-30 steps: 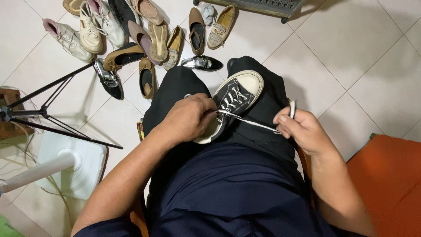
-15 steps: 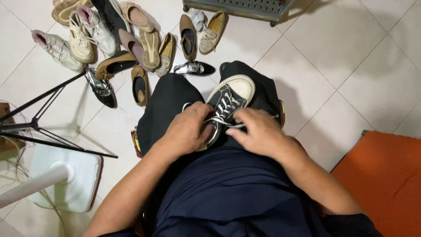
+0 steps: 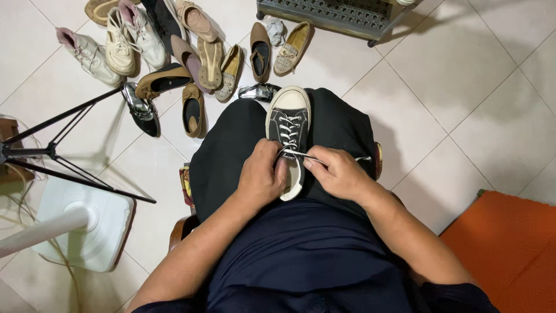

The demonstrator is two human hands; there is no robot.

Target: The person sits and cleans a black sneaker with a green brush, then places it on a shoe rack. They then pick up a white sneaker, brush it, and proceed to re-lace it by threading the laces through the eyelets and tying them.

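Right at the centre of the frame, a black sneaker with a white toe cap and white sole lies on the lap of a seated person in black trousers, toe pointing to the top of the frame. The left hand wraps around the sneaker's near end, its grip closed on the shoe's side and heel part. The right hand sits just beside it on the right, thumb and forefinger pinched on a white lace that runs across from the eyelets. White lacing crosses the upper part of the tongue.

Across the upper left of the frame, a scatter of shoes lies on the pale tiled floor: white high-tops, tan and brown flats, a black glossy pump and a silver one. A dark metal rack stands along the top edge. At the left, the black legs of a tripod stretch over a white fan base. An orange cushion fills the lower right corner.
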